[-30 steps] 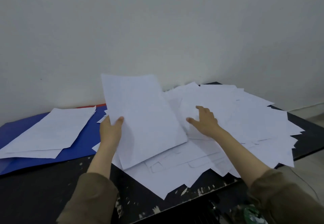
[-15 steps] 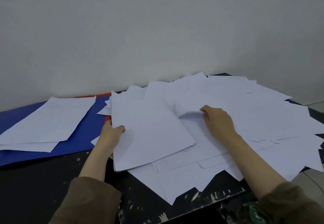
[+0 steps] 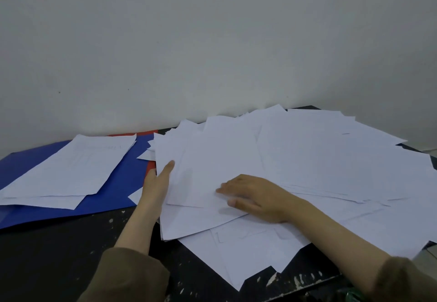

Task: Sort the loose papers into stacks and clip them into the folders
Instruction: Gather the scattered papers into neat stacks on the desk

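Note:
A wide pile of loose white papers (image 3: 335, 159) covers the right half of the black table (image 3: 59, 254). My left hand (image 3: 157, 183) grips the left edge of a small stack of sheets (image 3: 212, 157) lying on that pile, thumb on top. My right hand (image 3: 255, 197) rests flat on the near part of the same sheets, fingers pointing left. At the left lies a blue folder (image 3: 123, 183) with a sorted stack of papers (image 3: 78, 166) on it. A red folder (image 3: 151, 168) peeks out beneath the blue one.
A plain white wall (image 3: 212, 53) rises right behind the table. The table's front edge (image 3: 295, 287) is chipped and paint-spattered, and papers overhang it on the right. Dark bare tabletop shows at the front left.
My left hand has lowered its sheets from a raised tilt down flat onto the pile. My right hand has slid left from the middle of the pile onto those sheets.

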